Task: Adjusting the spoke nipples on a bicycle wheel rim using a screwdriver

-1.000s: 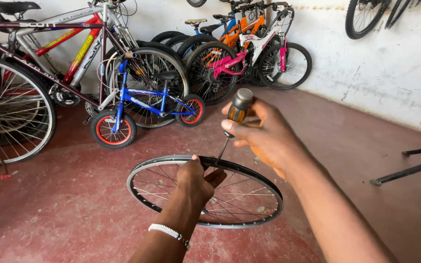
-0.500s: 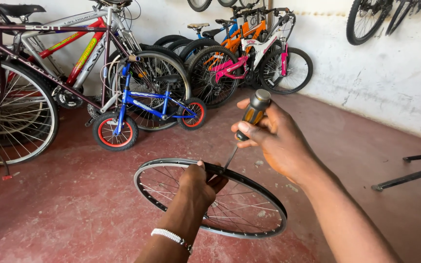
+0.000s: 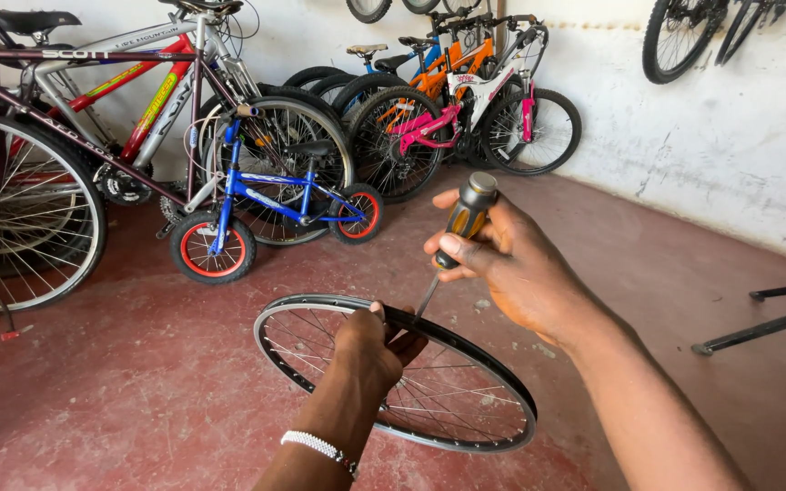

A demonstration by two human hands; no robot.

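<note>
**Screwdriver at the rim**

While bicycles (image 3: pixel 229 136) line the far wall, a bare wheel (image 3: pixel 393 373) sits near me above the red floor (image 3: pixel 93 391). My left hand (image 3: pixel 370 350) grips its far rim; my right hand (image 3: pixel 516 264) clasps a screwdriver (image 3: pixel 457 232), tip at that rim.

Left hand (image 3: pixel 370 350): forearm extended forward, fingers curled closed, beaded band worn at wrist. Right hand (image 3: pixel 511 264): raised higher, fingers wrapped in a closed grip.
</note>
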